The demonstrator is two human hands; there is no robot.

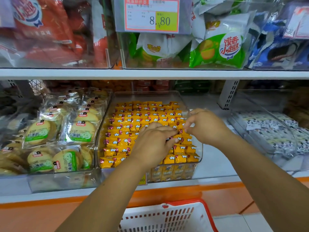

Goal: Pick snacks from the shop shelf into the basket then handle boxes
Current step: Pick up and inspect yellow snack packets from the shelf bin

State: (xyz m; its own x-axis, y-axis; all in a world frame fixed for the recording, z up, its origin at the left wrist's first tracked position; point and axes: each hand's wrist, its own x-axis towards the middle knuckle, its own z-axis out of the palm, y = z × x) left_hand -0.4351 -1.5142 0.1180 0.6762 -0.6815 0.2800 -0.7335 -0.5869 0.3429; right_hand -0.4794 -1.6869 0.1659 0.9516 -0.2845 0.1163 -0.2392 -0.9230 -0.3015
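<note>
Where the hands meet: over the near-right part of the clear bin (199,148) on the lower shelf (215,166), with both arms reaching in from the near side.
Left hand (153,144): palm down, fingers laid nearly straight across the yellow snack packets (127,124); I cannot tell whether it grips any beneath.
Right hand (206,127): fingers curled, thumb and fingertips clamped on one of the yellow snack packets, just beside the left hand's fingertips.
Yellow snack packets: packed in tidy rows that fill the bin, each with a red end.
Basket (192,203): white mesh with a red rim, near and below the shelf, under the arms.
Left of the bin: round biscuit packs (78,131) in clear wrap.
Right of the bin: black-and-white packets (267,133) in another clear bin.
Upper shelf (150,74): red bags (50,30), green-and-white bags (217,47) and blue bags (275,54) in clear bins, with a price tag (151,14) reading 8.80.
</note>
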